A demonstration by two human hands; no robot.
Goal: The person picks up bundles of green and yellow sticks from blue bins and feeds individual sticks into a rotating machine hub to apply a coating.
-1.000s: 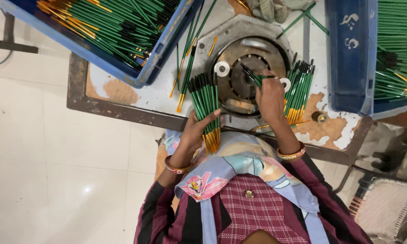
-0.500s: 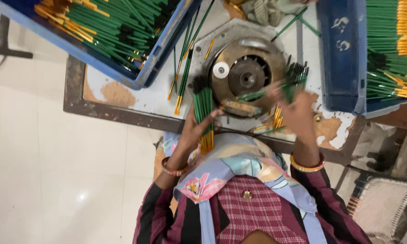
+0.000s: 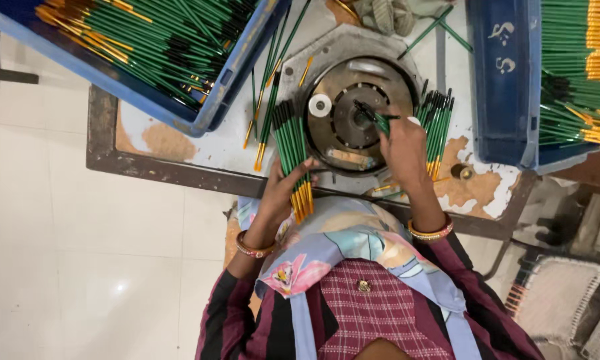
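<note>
Gripped in the left hand (image 3: pixel 281 193) is a bundle of green pencils (image 3: pixel 292 157), fingers wrapped around its lower part, just above the orange ends that stick out below the hand. Black tips of the bundle point away from the person and lie against the left edge of the round metal machine (image 3: pixel 356 113). Right hand (image 3: pixel 403 150) is closed with pinched fingertips on a single green pencil (image 3: pixel 378 120), whose tip sits at the centre of the machine's dark disc. A small white roller (image 3: pixel 320 105) sits on the disc's left side.

Second group of green pencils (image 3: pixel 436 130) lies on the worktable (image 3: pixel 180 150) just right of the machine, beside the right hand. Loose pencils (image 3: pixel 263 107) lie on the table left of the bundle.

Two blue crates flank the machine: left crate (image 3: pixel 216 110) and right crate (image 3: pixel 503 87), both filled with green pencils with orange ends. Worktable surface is white with worn brown patches and a dark frame. Bangles show on both wrists
</note>
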